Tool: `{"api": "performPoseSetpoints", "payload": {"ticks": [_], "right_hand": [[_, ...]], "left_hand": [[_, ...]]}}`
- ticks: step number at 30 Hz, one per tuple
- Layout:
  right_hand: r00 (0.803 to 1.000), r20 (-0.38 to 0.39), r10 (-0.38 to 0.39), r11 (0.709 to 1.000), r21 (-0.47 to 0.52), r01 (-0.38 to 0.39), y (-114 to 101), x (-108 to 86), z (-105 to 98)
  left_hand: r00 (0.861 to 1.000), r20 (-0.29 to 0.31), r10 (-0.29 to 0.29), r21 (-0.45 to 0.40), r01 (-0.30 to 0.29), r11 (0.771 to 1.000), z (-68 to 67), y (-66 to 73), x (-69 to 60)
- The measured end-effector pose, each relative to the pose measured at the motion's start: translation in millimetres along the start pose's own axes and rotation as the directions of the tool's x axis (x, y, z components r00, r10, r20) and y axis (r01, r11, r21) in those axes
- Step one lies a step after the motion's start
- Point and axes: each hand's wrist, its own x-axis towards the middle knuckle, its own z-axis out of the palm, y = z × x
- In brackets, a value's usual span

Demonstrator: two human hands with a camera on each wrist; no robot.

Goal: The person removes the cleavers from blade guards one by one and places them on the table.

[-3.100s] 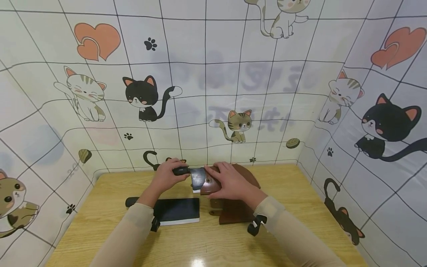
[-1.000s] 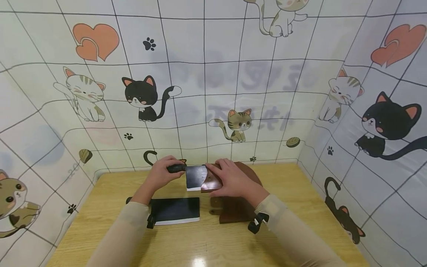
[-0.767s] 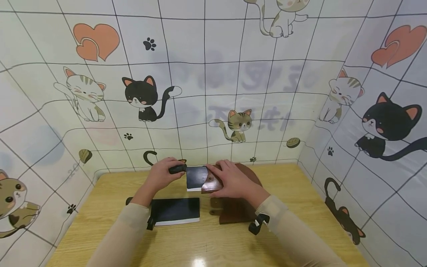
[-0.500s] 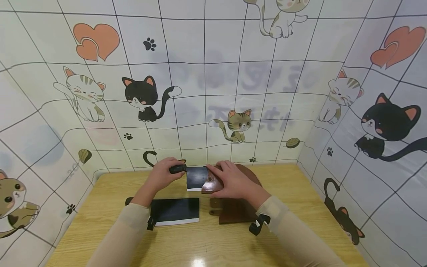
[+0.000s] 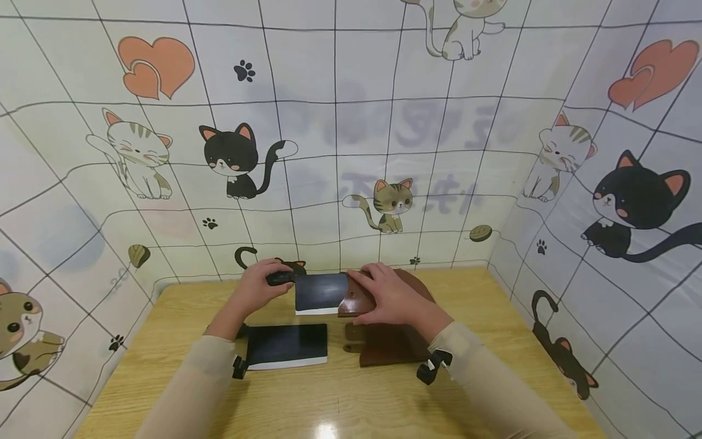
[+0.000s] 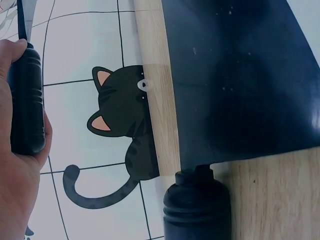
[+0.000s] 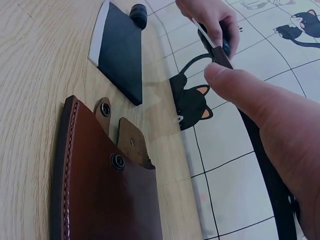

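- Cleaver, held above the tabletop: in the head view its dark blade reaches partway into a brown sheath, with a broad stretch, pale along its near edge, outside.
- Left of the two hands, the left hand grips the black handle; the left wrist view adds grooves around that handle and the thumb lying along its blade end.
- Right hand holds the sheath, thumb on the near side in the head view; the right wrist view shows this sheath almost edge-on, as a dark strip.
- Second cleaver lies flat nearby. Its handle is largely behind the left forearm in the head view, but the left wrist view gives its ribbed neck up close.
- Second sheath lies below the right hand; only the right wrist view brings out the edge stitching and the metal snap on its face.
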Motion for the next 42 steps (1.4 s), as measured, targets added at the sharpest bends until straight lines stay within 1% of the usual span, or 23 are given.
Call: {"api": "performPoseSetpoints", "payload": {"ticks": [6,9,17,26,31,34,37,42], "right_hand": [[1.0,0.024,0.001,0.998,0.061,-0.002,1.2,-1.3,0.0],[0.999,0.032,0.004,0.998,0.068,-0.006,0.4,-1.3,-0.9],[0.999,0.041,0.003,0.999,0.047,-0.005,-0.6,-1.1,-3.3],[0.999,0.049,0.003,0.998,0.056,-0.006,3.1,-2.9,-4.7],[0.998,0.053,-0.015,0.998,0.064,0.012,3.2,-2.8,-6.3],[0.998,0.065,-0.01,0.998,0.066,0.006,3.1,-2.7,-6.8],[0.997,0.079,0.002,0.998,0.061,-0.007,2.8,-2.8,-7.6],[0.997,0.072,-0.003,0.996,0.087,-0.004,1.7,-3.5,-10.2]], "left_hand": [[1.0,0.016,-0.009,0.007,0.009,1.0,-1.1,-2.7,-1.0],[1.0,0.017,-0.016,0.025,0.015,1.0,-1.2,-4.5,-0.6],[0.998,0.045,-0.039,0.021,0.038,0.999,-5.0,-5.2,-1.5],[0.998,0.041,-0.038,0.015,0.037,0.999,-11.4,-4.6,-4.4],[0.997,0.056,-0.047,0.032,0.045,0.998,-11.6,-7.3,-4.0],[0.996,0.064,-0.059,0.044,0.056,0.997,-12.1,-7.6,-3.7],[0.996,0.067,-0.058,0.047,0.055,0.997,-13.1,-7.2,-3.5],[0.996,0.068,-0.057,0.041,0.054,0.998,-13.8,-8.9,-4.3]]}}
